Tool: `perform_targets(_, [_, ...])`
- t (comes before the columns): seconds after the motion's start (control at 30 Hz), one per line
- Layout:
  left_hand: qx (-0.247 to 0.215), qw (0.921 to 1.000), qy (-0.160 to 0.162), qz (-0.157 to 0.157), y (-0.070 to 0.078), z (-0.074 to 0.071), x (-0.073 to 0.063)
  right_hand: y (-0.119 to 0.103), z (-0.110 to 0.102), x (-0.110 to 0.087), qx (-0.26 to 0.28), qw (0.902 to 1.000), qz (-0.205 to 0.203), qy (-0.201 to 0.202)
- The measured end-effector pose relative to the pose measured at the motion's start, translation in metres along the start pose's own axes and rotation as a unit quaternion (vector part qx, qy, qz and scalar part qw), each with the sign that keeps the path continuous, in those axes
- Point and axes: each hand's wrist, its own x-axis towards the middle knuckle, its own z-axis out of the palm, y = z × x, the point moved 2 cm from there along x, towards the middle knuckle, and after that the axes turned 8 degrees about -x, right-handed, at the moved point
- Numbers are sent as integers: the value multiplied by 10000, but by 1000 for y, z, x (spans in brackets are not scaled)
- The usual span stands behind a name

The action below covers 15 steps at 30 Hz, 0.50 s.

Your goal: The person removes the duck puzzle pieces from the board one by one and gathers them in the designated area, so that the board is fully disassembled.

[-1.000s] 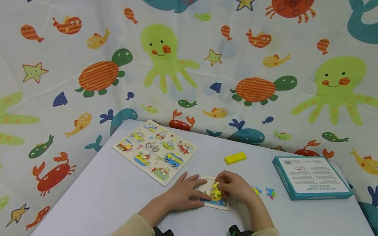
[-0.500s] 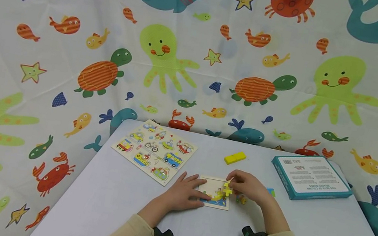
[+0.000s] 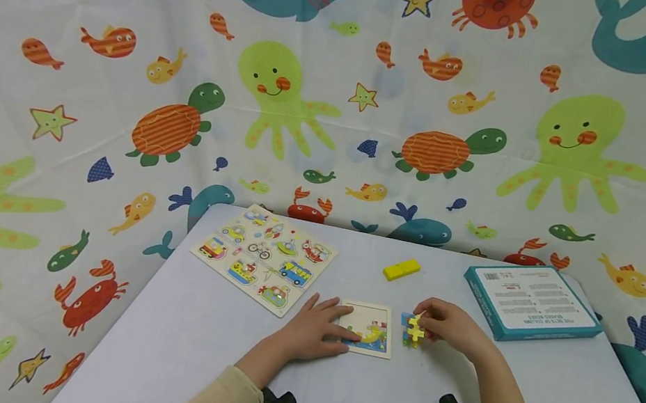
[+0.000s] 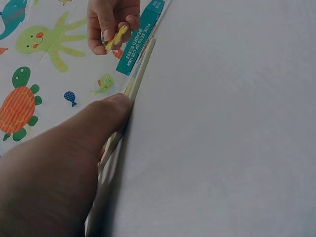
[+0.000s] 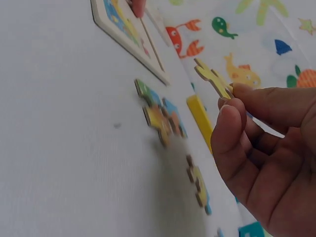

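My left hand (image 3: 312,330) rests with spread fingers on a small wooden puzzle tray (image 3: 379,356), whose picture is partly filled in at the lower right. In the left wrist view the thumb (image 4: 106,113) lies along the tray's edge. Right of the tray, my right hand (image 3: 455,329) pinches a yellow jigsaw piece (image 3: 416,330) between thumb and fingers. The right wrist view shows this piece (image 5: 213,79) tilted and raised off the table. Below it lie loose jigsaw pieces (image 5: 157,117) in yellow, green and blue, with another piece (image 5: 199,185) apart from them.
A vehicle puzzle board (image 3: 263,257) lies at the back left. Behind the tray is a yellow block (image 3: 402,270). A teal and white box (image 3: 535,305) lies at the back right. A sea-animal patterned cloth (image 3: 336,119) hangs behind the white table (image 3: 147,350).
My right hand has lifted the yellow jigsaw piece away from the tray and carried it right, above the loose pieces. The left hand has stayed put on the tray.
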Motion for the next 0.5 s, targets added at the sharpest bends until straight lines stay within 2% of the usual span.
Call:
perform_targets(0.17, [-8,10000,28,-10,-2,1,0,13,-7,-4,-10,9999,125,22])
perform_targets(0.5, [24,10000,-20,-24,-1,1,0,35,-12,-10,396,9978,506,137])
